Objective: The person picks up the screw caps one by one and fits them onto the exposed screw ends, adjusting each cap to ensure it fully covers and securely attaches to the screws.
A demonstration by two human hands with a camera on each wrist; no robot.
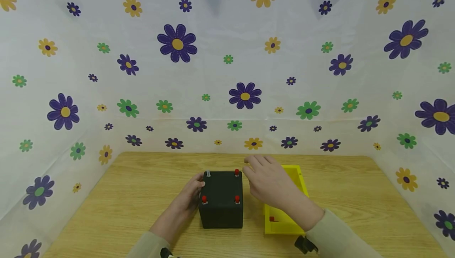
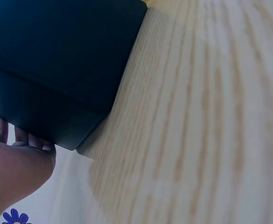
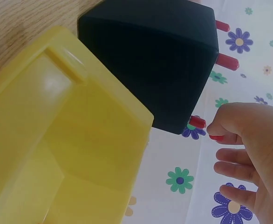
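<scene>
A black box [image 1: 222, 189] stands on the table with a post at each top corner. Three posts carry red caps [image 1: 237, 199]; the back-left metal post [image 1: 208, 174] is bare. My left hand [image 1: 190, 193] holds the box by its left side, thumb at the top edge, its other fingers partly hidden behind the box in the left wrist view. To the right of the box, my right hand [image 1: 267, 181] is raised with fingers bent. The right wrist view shows a small red cap [image 3: 215, 137] pinched between thumb and forefinger, mostly covered by them.
A yellow bin [image 1: 284, 228] stands right of the box, partly under my right forearm. A small red piece [image 1: 271, 219] lies inside its near end. The wooden table [image 1: 149, 179] is bordered at the back and sides by a flower-print sheet [image 1: 213, 72].
</scene>
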